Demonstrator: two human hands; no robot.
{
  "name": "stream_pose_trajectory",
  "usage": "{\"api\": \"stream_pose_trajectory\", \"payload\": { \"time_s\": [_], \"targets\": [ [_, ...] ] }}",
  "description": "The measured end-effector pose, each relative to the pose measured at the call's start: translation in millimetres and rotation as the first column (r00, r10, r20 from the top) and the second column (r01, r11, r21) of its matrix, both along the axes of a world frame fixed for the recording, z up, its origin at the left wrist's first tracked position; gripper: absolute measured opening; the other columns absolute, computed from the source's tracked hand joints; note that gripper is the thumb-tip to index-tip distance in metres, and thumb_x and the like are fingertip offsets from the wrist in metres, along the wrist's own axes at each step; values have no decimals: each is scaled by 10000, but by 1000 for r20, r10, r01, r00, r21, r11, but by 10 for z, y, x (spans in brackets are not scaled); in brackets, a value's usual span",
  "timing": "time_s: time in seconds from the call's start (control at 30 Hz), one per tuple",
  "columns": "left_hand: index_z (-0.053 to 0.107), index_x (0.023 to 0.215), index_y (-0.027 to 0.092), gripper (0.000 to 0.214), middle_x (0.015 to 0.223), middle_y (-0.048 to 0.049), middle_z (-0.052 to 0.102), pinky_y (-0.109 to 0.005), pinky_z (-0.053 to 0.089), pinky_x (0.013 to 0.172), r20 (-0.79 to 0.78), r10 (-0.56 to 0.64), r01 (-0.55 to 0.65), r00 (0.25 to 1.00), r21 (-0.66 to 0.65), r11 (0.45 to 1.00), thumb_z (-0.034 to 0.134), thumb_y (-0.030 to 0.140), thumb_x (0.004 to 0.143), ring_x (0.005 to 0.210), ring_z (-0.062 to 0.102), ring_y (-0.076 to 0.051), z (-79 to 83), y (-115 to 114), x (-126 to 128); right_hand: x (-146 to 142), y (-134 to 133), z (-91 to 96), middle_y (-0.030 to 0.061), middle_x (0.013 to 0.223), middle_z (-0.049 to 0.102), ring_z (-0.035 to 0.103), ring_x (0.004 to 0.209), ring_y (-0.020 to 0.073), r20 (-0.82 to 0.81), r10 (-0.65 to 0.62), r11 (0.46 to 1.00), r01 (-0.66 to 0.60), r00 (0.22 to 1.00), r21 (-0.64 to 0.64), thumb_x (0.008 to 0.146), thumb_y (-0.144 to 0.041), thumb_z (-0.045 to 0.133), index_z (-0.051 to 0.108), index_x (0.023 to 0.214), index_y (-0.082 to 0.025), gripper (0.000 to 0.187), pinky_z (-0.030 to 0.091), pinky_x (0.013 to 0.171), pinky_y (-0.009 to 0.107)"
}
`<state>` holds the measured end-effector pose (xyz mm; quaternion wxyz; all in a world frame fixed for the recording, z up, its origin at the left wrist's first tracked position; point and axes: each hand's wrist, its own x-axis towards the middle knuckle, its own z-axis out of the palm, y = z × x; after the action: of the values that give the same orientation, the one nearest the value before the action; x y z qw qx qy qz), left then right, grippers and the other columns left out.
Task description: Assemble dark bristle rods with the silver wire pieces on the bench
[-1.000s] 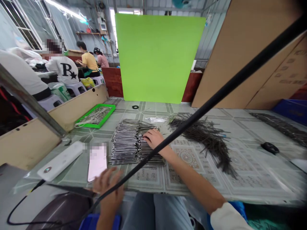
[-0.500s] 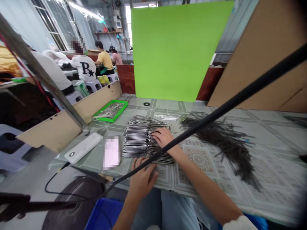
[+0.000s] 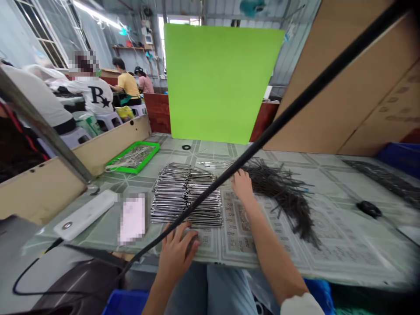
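Metal rods (image 3: 185,194) in flat stack, left hand (image 3: 179,253) is nearest.
They lie side to side across the patterned table cover (image 3: 344,258), long axis crossing the person's front, straight and shiny, packed closely. The stack sits just beyond the open left hand, fingers spread. The right hand (image 3: 243,186) is at the edge of the dark pile of thin rods (image 3: 285,197), fingers together; I cannot tell if it grips any.

Fig.: rods (image 3: 185,194), polished metal, glossy; dark rods (image 3: 282,194), matt; tray (image 3: 147,160), green plastic; table cover (image 3: 331,258), smooth glossy plastic.
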<state>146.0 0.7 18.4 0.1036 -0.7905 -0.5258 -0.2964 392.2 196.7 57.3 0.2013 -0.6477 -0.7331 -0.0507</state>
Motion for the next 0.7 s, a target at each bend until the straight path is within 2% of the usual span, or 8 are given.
{"api": "stream_pose_trajectory", "payload": {
  "time_s": [0.1,0.27,0.4,0.47,0.6,0.7],
  "targets": [
    [650,986,273,188,1130,-30,601,-471,264,1053,-2,4,-4,1000,4,1000,499,307,878,1122,453,-250,2,4,4,244,81,-158,149,1329,468,440,1145,274,40,-106,990,109,994,-85,883,-179,426,530,1319,-174,448,364,962,435],
    [644,1013,271,205,1142,-37,593,-490,267,1052,10,12,-12,1000,-19,1000,485,310,890,1139,449,-256,26,-11,31,245,111,-252,102,1206,558,458,1109,254,81,-112,982,123,990,-142,907,-209,421,634,1181,-237,349,355,959,415],
    [651,1000,270,212,1139,-39,599,-476,265,1067,50,18,-16,999,-32,999,469,307,898,1147,464,-245,29,-20,55,204,176,-175,127,1187,553,437,1108,275,101,-84,986,97,991,-132,894,-237,475,682,1062,-225,267,362,918,422],
    [651,1000,274,216,1133,-33,606,-472,251,1080,95,15,-10,995,-45,999,461,305,901,1153,463,-240,28,-22,70,203,269,-97,135,1173,560,433,1116,276,111,-33,991,47,993,-125,896,-239,479,681,1023,-202,241,347,931,431],
    [649,994,278,208,1108,-22,622,-486,250,1071,158,18,-10,987,-54,999,468,311,896,1158,449,-251,27,-24,92,160,541,118,121,1166,574,462,1119,219,114,101,992,-91,988,-90,967,-242,356,598,1150,-168,312,293,1006,392],
    [647,995,270,200,1130,-26,613,-496,255,1065,142,20,-10,990,-73,997,481,305,890,1174,427,-262,36,-23,106,36,712,217,135,1231,531,473,1133,189,119,166,984,-155,979,-92,998,-255,276,509,1266,-135,376,321,989,319]
  ]
}}
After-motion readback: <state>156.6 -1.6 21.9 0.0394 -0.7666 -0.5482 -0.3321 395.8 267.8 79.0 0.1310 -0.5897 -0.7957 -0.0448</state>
